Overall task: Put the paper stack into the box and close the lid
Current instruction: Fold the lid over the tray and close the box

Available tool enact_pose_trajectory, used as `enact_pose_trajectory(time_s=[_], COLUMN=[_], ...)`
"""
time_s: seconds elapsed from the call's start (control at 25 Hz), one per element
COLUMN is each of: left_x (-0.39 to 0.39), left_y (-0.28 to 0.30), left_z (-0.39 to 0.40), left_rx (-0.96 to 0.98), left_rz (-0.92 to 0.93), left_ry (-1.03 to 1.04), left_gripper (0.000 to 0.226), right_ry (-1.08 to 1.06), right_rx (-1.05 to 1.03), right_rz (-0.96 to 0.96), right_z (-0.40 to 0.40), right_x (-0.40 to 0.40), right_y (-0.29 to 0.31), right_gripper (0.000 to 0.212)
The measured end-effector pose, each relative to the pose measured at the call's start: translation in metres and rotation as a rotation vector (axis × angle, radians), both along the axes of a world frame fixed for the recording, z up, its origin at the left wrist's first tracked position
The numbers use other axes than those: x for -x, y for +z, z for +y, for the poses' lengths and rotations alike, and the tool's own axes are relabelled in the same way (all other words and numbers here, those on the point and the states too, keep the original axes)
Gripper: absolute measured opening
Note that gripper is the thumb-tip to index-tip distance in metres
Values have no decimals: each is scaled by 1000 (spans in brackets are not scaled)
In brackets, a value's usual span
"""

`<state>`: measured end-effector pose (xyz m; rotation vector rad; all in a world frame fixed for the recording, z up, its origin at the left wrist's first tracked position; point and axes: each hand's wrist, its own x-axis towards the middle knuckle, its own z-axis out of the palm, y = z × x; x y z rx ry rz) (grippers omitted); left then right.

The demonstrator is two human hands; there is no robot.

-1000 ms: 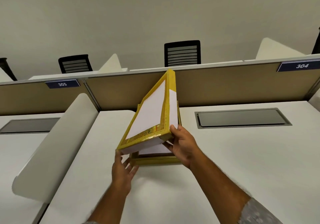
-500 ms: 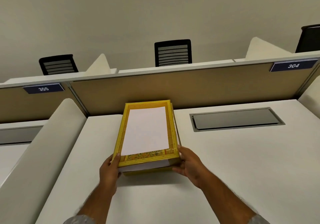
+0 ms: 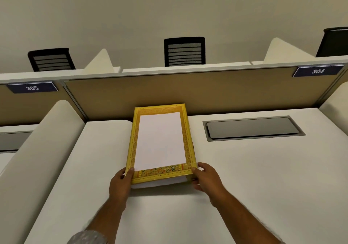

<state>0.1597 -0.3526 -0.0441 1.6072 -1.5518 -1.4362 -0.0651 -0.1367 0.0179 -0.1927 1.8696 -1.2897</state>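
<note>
A yellow patterned box lies on the white desk (image 3: 244,177), and its lid (image 3: 160,140), with a white panel in the middle, lies flat on top. White paper edges (image 3: 158,182) show under the lid's near rim. My left hand (image 3: 120,185) grips the lid's near left corner, thumb on top. At the near right corner my right hand (image 3: 205,177) holds the lid, fingers down the side. The box's inside is hidden.
A tan partition (image 3: 188,89) with labels 305 and 304 stands right behind the box. A grey cable hatch (image 3: 252,128) is set into the desk to the right. A rounded white divider (image 3: 37,149) rises on the left. Black chairs stand beyond the partition.
The lid, tilted up steeply one second ago, has come down flat onto the box. My left hand moved from the desk in front of the box to the lid's near left corner.
</note>
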Motion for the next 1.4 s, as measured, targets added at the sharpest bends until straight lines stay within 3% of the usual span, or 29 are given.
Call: enact_pose_trajectory(time_s=[0.24,0.36,0.48,0.72,0.84,0.96,1.12,1.28,1.4], left_x=[3,10,17,9,13,34,70,86,91], left_y=[-8,-8,-4,-5,1,14,18,-6,-20], left_z=[-10,-6,-6,-14,-33,-53,-75,-88,-92], left_rx=[-19,67,142,59,26,279,640,693,722], left_rz=[-176,-285,-394,-371,-367,-439,-602,-657,-642], left_ry=[-83,-143,-191,-243,-240,-299,-544,-654,-628], left_gripper=[40,43,46,46,71,92,95,101,100], right_ry=[124,209,274,309,375,396,466,643,625], right_rx=[-257,-216,-203,-270,-326,-309,-317,-426,-425], right_rz=[255,274,358,353,395,557,903,983,976], right_z=[-6,-5,-5,-5,-15,-44,-93,-127,-140], right_x=[23,22,19,28,40,51,65,77,83], right_y=[-22,-33,-40,-45,-41,-34,-29,-42,-53], right_gripper=[43,48,39,42,60,83,82,90,93])
